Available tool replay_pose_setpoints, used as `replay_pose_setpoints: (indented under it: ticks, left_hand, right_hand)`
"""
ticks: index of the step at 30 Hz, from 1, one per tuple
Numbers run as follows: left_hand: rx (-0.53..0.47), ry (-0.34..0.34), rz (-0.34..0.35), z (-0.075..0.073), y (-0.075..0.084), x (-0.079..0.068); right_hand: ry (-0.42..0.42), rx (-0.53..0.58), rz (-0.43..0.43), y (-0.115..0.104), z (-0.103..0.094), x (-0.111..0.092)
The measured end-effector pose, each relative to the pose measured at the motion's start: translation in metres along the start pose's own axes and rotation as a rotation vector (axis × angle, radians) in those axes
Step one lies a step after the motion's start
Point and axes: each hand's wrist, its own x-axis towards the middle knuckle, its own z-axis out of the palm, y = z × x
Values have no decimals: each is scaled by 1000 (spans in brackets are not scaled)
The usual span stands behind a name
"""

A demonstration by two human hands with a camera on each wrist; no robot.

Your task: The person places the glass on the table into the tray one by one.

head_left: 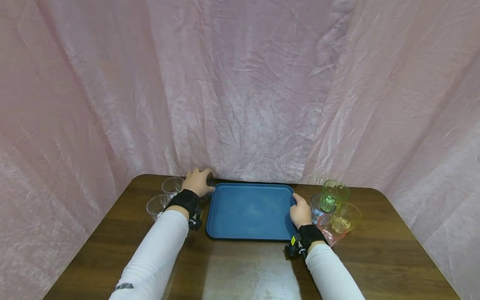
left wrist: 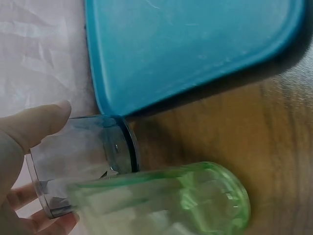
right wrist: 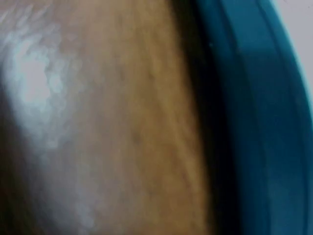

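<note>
4 tinted tumblers point(head_left: 335, 211) cluster right of the blue tray point(head_left: 251, 211), which lies near the far edge of the wooden tabletop point(head_left: 397, 246); 2 clear glasses point(head_left: 156, 205) stand toward the far left corner; the left hand point(head_left: 196, 183) curls round 1 clear tumbler point(left wrist: 83, 156), just beside 1 pale-green tumbler point(left wrist: 166, 198); the right hand point(head_left: 301, 212) touches the tray's right rim, grip unclear; tumbler contents I cannot tell; pink curtain point(head_left: 258, 96) hangs behind.

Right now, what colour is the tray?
The tray is blue, clearest in the head view.
</note>
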Motion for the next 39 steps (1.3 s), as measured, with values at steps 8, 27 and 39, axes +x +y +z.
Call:
replay_pose_setpoints:
  ticks: [8, 27, 39]
  left_hand:
    - [0, 74, 74, -4, 12, 13]
    - [-23, 29, 117, -2, 45, 16]
    - [-17, -35, 97, 19, 48, 15]
  right_hand:
    - [-16, 17, -4, 3, 1, 1]
    - [-6, 4, -7, 1, 1, 2]
    - [-18, 7, -13, 3, 1, 0]
